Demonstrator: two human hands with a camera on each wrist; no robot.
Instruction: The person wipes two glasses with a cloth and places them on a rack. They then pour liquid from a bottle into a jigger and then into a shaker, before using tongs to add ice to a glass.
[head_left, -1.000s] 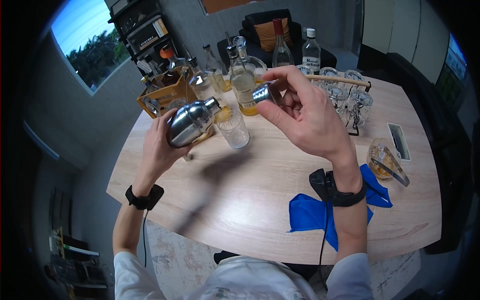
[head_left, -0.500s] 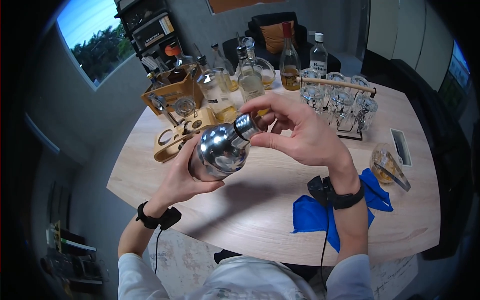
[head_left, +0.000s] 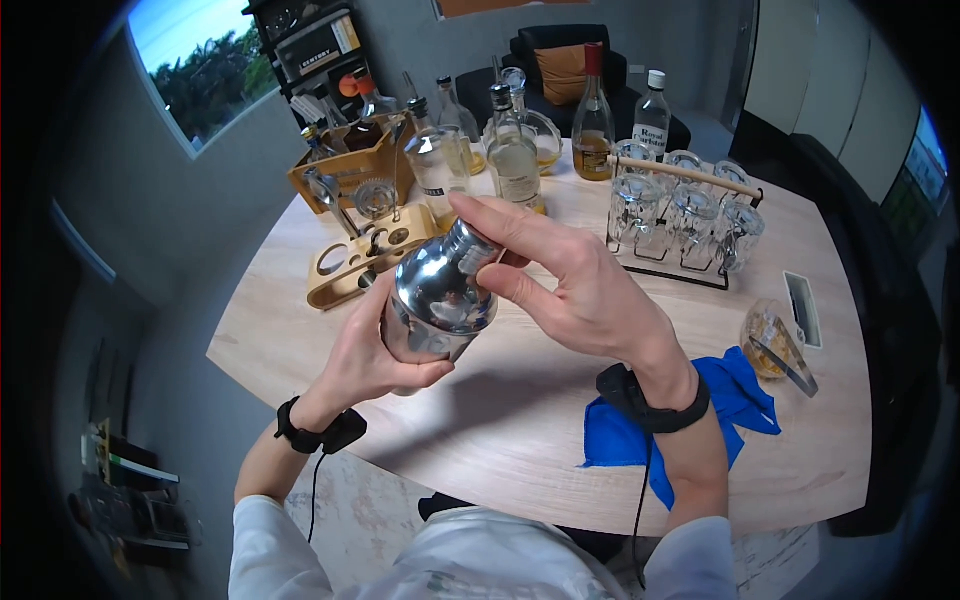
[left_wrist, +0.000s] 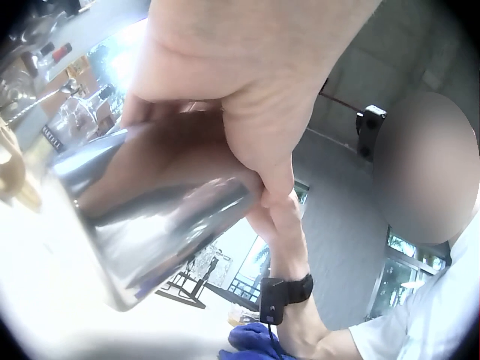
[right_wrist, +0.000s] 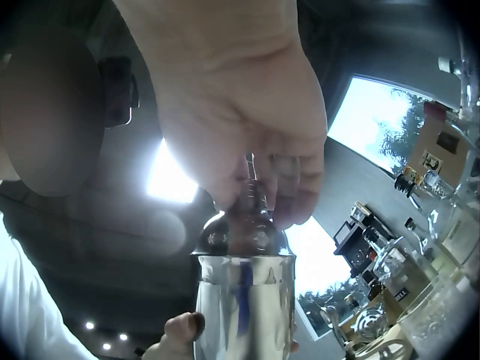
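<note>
A shiny steel cocktail shaker [head_left: 438, 292] is tilted above the table, its top leaning away and to the right. My left hand [head_left: 362, 350] wraps round the lower body, with the thumb across the near side. At the top, my right hand [head_left: 590, 285] pinches the small steel cap [head_left: 470, 246] between thumb and fingers, and the cap sits over the shaker's neck. In the right wrist view the shaker body [right_wrist: 244, 307] stands below the right hand [right_wrist: 240, 112], whose fingers partly hide the cap.
Behind the shaker stand a wooden bar-tool stand [head_left: 340, 285], a wooden bottle box [head_left: 350, 170] and several bottles [head_left: 515, 165]. To the right are a rack of glass mugs [head_left: 690, 215], an ice bowl with tongs [head_left: 772, 340] and a blue cloth [head_left: 615, 435].
My left hand has brought the shaker right and nearer, away from the cut-glass tumbler. My right hand has lowered the cap onto the shaker's neck.
</note>
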